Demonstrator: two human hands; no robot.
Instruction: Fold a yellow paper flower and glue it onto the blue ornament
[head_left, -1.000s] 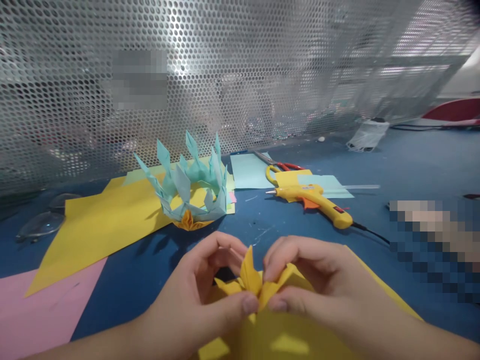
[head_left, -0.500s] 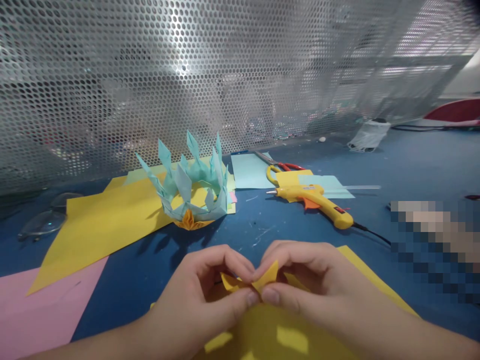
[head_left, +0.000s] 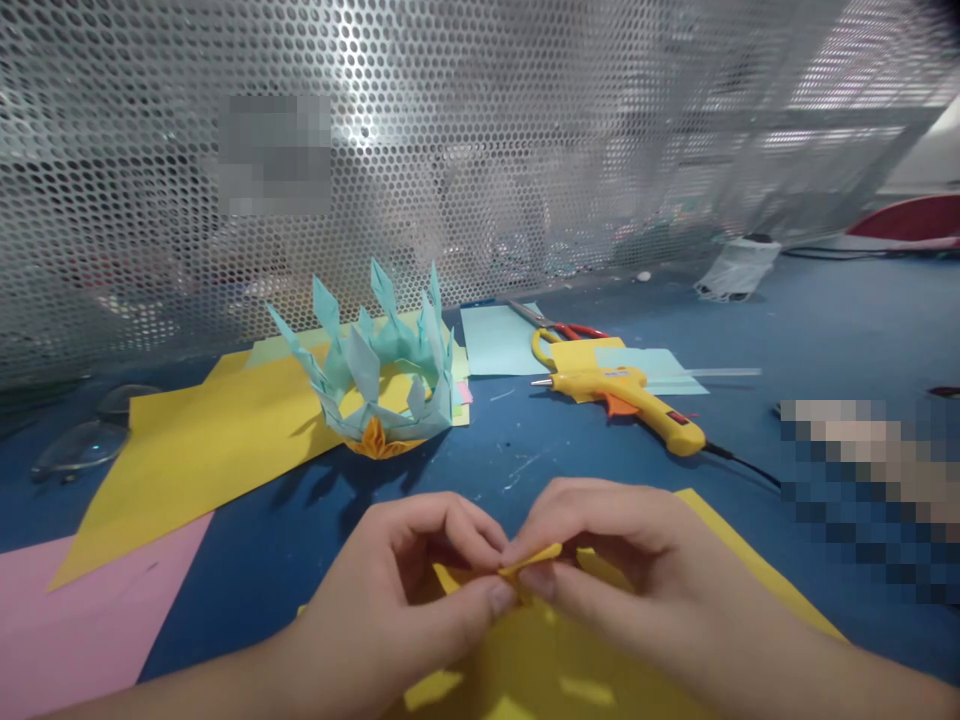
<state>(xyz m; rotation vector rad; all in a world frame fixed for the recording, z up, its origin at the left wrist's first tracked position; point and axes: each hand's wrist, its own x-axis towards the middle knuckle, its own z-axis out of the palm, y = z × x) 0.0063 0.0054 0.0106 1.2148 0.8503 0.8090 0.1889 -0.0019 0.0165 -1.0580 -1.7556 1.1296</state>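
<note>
Both hands meet at the lower middle of the view over a yellow paper sheet (head_left: pixel 735 560). My left hand (head_left: pixel 397 590) and my right hand (head_left: pixel 615 570) each pinch a small folded yellow paper piece (head_left: pixel 531 557) between thumb and forefinger, pressing it nearly flat. Most of the piece is hidden under the fingers. Behind the hands a pale blue folded paper crown (head_left: pixel 379 365) with upright points stands on a large yellow sheet (head_left: pixel 202 440), with a small orange folded piece (head_left: pixel 375 440) at its front.
A yellow glue gun (head_left: pixel 630 400) with a black cord lies to the right on the blue table (head_left: pixel 825 320), with scissors (head_left: pixel 559 330) and light blue paper (head_left: pixel 495 340) behind. Pink paper (head_left: pixel 75 620) at lower left. A perforated metal screen (head_left: pixel 480 130) closes the back.
The yellow folded piece stood up between the fingers a second ago. It has been pressed down and now lies almost flat in the pinch of both hands.
</note>
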